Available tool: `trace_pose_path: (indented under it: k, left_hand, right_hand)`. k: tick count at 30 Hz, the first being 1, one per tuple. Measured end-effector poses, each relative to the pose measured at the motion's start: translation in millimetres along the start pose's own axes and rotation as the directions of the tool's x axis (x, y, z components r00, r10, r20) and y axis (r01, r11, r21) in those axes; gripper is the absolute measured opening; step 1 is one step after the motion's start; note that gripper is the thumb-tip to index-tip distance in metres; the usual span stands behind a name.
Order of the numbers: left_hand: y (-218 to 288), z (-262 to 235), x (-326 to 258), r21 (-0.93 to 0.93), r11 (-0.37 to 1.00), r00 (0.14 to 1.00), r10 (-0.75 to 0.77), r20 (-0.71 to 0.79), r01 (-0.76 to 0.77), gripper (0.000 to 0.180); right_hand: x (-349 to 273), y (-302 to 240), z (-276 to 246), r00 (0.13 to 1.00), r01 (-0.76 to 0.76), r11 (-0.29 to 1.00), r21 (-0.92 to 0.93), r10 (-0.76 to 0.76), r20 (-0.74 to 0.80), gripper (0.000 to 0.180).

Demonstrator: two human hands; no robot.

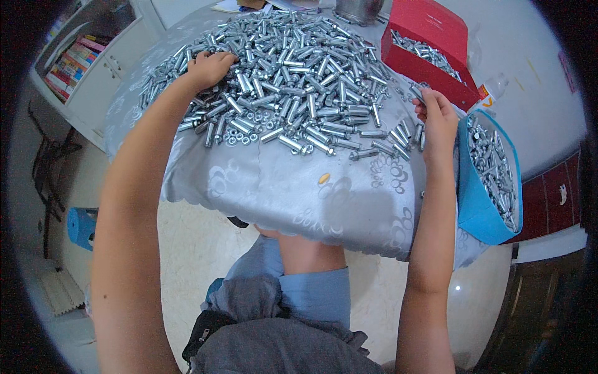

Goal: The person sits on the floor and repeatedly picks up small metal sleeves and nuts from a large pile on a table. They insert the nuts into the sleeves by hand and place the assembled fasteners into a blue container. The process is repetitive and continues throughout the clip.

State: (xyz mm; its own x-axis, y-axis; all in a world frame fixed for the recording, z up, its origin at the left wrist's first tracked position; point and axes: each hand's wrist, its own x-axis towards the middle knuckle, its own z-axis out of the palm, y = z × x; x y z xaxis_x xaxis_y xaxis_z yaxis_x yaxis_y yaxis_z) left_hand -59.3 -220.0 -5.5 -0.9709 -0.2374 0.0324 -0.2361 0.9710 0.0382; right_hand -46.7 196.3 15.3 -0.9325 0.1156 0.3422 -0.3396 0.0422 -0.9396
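1. Metal sleeve bolts (293,75) lie in a broad silver heap across the far half of the table (299,187), which wears a shiny grey cloth; loose nuts and washers sit along the heap's near edge.
2. The left hand (208,67) rests on the heap's left side, fingers curled down into the pieces, apparently gathering several.
3. The right hand (439,115) is at the table's right edge, fingers pinched on one bolt, just beside the blue box (479,206) already partly filled with the same parts.
4. A red box (430,47) holding more bolts stands open at the far right.
5. Judged by look, each bolt is stiff, smooth and small but dense; a handful would weigh noticeably and slip easily, so the plain cylindrical sleeve seems the best place to grip.
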Motion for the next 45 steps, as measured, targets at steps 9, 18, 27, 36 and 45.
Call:
trace_pose_path:
  k: [9,18,27,36,45]
  left_hand:
    - [20,-9,8,0.208,0.977,0.986,-0.069,0.154,0.036,0.04]
    - [41,-22,16,0.327,0.945,0.975,-0.099,0.199,0.029,0.048]
    - [36,-15,36,0.325,0.945,0.996,0.015,0.086,-0.042,0.051]
    - [23,-12,49,0.496,0.829,0.94,0.334,-0.067,-0.259,0.031]
    - [17,-6,51,0.639,0.683,0.759,0.609,-0.232,-0.353,0.011]
  right_hand:
    - [-4,-5,3,1.0,0.008,1.0,-0.03,-0.008,-0.006,0.018]
    - [-2,-5,1,1.0,-0.001,0.999,-0.044,0.001,-0.009,0.017]
    - [1,-5,-1,1.0,0.005,0.999,-0.045,-0.006,-0.023,0.018]
    - [-2,-4,0,1.0,-0.003,0.999,-0.05,0.002,-0.014,0.017]
    - [-2,-6,2,1.0,0.0,0.999,-0.048,-0.001,-0.012,0.015]
